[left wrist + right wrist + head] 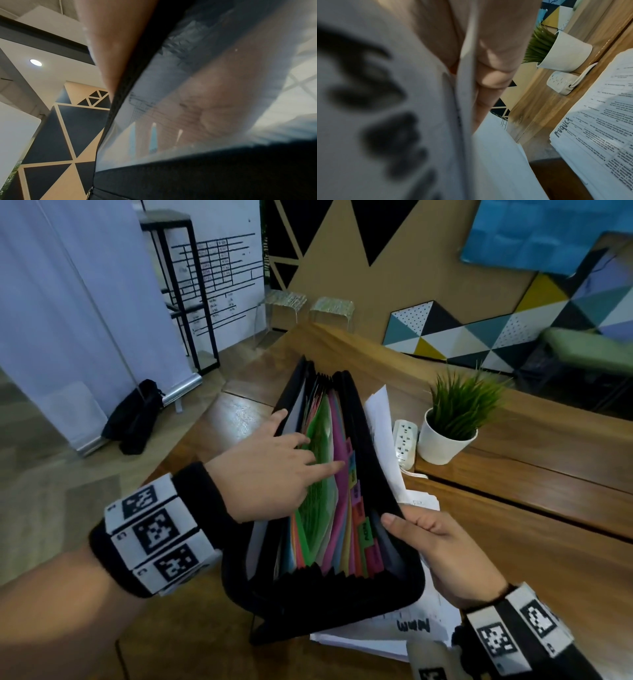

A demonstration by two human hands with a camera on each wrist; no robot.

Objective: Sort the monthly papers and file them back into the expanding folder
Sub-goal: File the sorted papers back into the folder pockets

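The black expanding folder (342, 587) stands open on the wooden table (548, 542), its coloured tabbed dividers (342, 508) fanned out. My left hand (305, 443) reaches into it with straight fingers among the green dividers, the index tip on a pink one, and the thumb (116, 40) outside the translucent left wall (188, 108). My right hand (421, 532) grips the folder's right wall, thumb on the rim and fingers (496, 54) behind it among white sheets (376, 94). One white sheet (380, 419) stands up behind that wall. More handwritten papers (418, 631) lie under the folder.
A stack of papers headed "August" (599, 121) lies to the right. A potted plant (445, 440) and a white power strip (406, 440) sit just beyond the folder by a raised wooden ledge (513, 474). The table's left edge (178, 440) drops to the floor.
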